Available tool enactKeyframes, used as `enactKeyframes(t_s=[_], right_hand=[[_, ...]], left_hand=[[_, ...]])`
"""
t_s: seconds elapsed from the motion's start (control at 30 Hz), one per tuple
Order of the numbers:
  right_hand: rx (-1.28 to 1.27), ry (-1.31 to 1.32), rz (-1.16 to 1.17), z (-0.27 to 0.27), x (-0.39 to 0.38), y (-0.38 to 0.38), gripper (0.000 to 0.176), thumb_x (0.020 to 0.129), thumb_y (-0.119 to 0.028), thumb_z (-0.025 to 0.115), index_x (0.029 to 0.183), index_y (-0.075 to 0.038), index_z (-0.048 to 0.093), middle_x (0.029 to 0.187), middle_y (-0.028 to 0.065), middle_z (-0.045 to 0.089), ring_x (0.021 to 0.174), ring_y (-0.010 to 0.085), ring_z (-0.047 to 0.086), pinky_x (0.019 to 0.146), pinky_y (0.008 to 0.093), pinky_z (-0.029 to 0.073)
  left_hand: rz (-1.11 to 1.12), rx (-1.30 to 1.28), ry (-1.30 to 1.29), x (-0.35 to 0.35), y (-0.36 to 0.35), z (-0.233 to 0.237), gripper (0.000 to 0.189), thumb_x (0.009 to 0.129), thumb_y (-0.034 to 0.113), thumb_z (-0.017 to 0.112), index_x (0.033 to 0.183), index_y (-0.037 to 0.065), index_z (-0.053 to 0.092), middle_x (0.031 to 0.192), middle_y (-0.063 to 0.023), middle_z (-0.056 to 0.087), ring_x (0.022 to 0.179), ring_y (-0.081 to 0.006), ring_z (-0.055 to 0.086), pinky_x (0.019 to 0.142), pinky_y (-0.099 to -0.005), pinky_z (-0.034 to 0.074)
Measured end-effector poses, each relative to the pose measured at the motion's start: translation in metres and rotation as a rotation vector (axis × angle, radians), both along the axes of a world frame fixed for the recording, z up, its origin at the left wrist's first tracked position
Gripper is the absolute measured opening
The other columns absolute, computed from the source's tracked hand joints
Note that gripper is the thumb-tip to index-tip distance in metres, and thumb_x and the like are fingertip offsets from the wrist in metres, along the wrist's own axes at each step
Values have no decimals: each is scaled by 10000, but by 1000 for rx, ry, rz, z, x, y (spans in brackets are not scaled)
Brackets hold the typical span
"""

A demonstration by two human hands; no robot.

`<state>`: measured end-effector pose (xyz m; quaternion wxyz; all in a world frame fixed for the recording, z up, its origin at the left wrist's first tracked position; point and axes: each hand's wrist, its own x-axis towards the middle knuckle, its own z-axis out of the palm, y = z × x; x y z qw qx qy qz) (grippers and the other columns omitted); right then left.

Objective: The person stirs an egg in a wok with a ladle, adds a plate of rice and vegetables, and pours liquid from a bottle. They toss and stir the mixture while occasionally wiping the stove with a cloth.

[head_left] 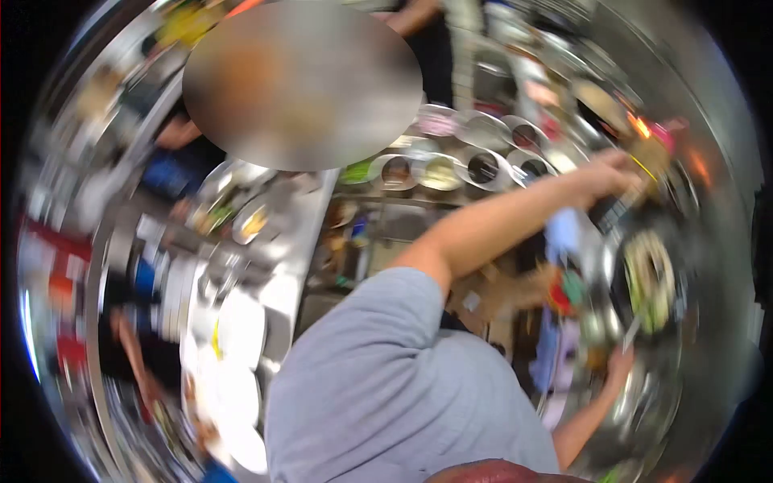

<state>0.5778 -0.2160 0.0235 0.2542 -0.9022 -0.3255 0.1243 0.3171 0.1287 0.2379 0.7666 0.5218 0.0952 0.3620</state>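
Fingers of left hand (608, 173) grip a dark handle (613, 211); right hand (620, 362) near wok (648, 282): cannot tell.

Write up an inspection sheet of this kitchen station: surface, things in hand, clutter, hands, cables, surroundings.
Surface: steel counter, crowded; whole view blurred.
Job's things: wok holding greens, far right.
Clutter: steel bowls in a row; white plates on the left.
Hands: left hand stretched out above the wok; right hand by the wok's lower rim; both grips too blurred to tell.
Cables: nothing seen.
Surroundings: orange glow, perhaps a flame, beyond the left hand; another person's arm behind the counter.
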Motion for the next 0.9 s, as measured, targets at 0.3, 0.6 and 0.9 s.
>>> enactKeyframes(t_s=[0.3, 0.6, 0.9], right_hand=[[-258, -119, 85, -64, 20, -37, 414, 983, -200, 493, 1335, 18, 510, 1222, 233, 581, 1043, 371, 521, 875, 427, 438], [132, -38, 6, -37, 49, -34, 424, 964, -244, 549, 1339, -45, 545, 974, 119, 656, 592, 175, 483, 515, 326, 407], [531, 518, -410, 143, -104, -36, 598, 1030, -302, 498, 1561, -199, 242, 698, -10, 495, 540, 83, 462, 451, 252, 400]], left_hand=[[1587, 992, 673, -412, -53, 224, 553, 878, 371, 681, 1318, 48, 586, 1147, -201, 683, 1117, -365, 623, 937, -414, 480], [2585, 383, 1458, -793, 1, 260, 573, 817, 389, 712, 1216, -13, 631, 1162, -217, 679, 1082, -348, 654, 943, -424, 489], [2098, 1347, 1152, -649, 62, 182, 463, 900, 337, 645, 1202, -13, 635, 1180, -194, 681, 1054, -274, 672, 820, -367, 540]])
